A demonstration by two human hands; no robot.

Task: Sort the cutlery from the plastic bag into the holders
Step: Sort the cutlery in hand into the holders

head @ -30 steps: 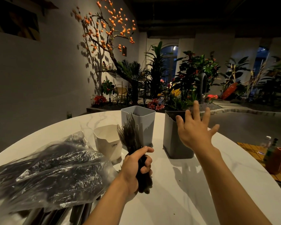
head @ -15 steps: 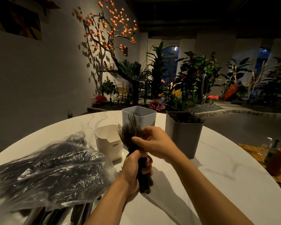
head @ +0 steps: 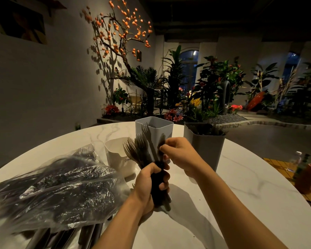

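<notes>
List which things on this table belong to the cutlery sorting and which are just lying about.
Job:
- bundle of dark plastic forks, in the left hand, right hand pinching one
- clear plastic bag of cutlery
- white holder
- light grey square holder
- dark grey square holder

Lying about:
- orange ribbed cup
- small glass bottle

Two bare forearms and hands, nothing worn

The left hand (head: 147,184) and right hand (head: 182,155) carry no gloves, rings, watch or bands as far as the dim light lets one judge. Both forearms are uncovered right to the lower frame edge, with no sleeve or cuff showing; fingernails look short and plain.
</notes>
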